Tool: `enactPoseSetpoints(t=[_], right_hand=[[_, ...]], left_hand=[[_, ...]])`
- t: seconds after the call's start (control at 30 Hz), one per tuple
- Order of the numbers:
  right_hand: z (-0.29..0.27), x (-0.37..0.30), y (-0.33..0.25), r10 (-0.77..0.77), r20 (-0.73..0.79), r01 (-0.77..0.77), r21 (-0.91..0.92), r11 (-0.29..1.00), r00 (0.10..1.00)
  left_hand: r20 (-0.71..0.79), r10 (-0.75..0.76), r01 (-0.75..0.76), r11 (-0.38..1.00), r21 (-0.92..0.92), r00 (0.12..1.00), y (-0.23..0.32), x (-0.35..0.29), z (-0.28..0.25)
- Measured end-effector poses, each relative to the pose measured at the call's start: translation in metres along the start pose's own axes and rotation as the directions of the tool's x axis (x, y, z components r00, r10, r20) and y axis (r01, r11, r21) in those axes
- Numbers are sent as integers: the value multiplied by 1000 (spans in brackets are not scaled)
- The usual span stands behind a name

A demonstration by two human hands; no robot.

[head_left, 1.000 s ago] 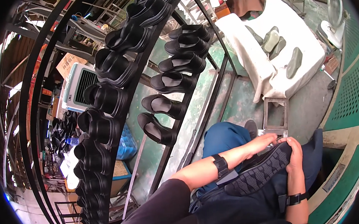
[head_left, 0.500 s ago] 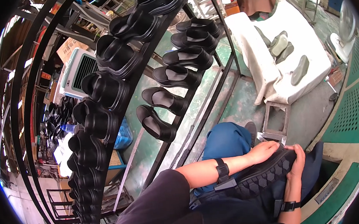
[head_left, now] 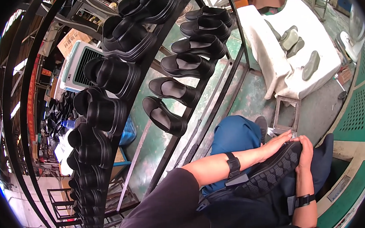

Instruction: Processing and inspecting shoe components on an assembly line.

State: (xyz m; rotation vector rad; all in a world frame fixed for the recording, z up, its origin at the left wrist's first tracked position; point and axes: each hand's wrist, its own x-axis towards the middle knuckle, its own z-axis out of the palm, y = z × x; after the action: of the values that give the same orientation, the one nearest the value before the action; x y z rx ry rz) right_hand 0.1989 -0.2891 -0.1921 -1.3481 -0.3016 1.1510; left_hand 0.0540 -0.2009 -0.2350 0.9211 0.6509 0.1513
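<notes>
Item in hand: one black shoe, directly under my fingers, on its side across my lap, its ridged sole turned up toward me. My right hand is wrapped round the shoe's far end, fingers curled and gripping it. My left hand lies along the shoe's upper edge, fingers nearly straight and reaching toward that same end; their undersides are hidden, so I cannot tell whether they grip or merely rest. At the meeting fingertips I note a small shiny piece, too small to identify. A black strap sits behind my left fingers, on the forearm; a second strap sits on my right forearm.

Just left of my left fingers is my blue-trousered knee. Just beyond the fingertips stands a metal frame, and beyond that a table under white cloth bearing several grey-green, sole-shaped pieces. Well left of my fingers, a black rack carries rows of black shoes, the nearer row of slip-ons with openings exposed. To the right of my right fingers is a green perforated panel.
</notes>
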Motion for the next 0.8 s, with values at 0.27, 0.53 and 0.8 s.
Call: enactPoseSetpoints(t=[0.27,0.53,0.8], right_hand=[[27,6,-4,107,275,-54,-194,980,955],[38,-27,6,-9,189,19,-46,999,982],[44,-52,-17,-199,272,224,-63,973,942]], left_hand=[[-74,-145,92,872,-480,987,10,3,5],[-23,203,-201,933,-300,979,-6,-22,13],[61,315,-310,947,-81,947,21,-46,18]])
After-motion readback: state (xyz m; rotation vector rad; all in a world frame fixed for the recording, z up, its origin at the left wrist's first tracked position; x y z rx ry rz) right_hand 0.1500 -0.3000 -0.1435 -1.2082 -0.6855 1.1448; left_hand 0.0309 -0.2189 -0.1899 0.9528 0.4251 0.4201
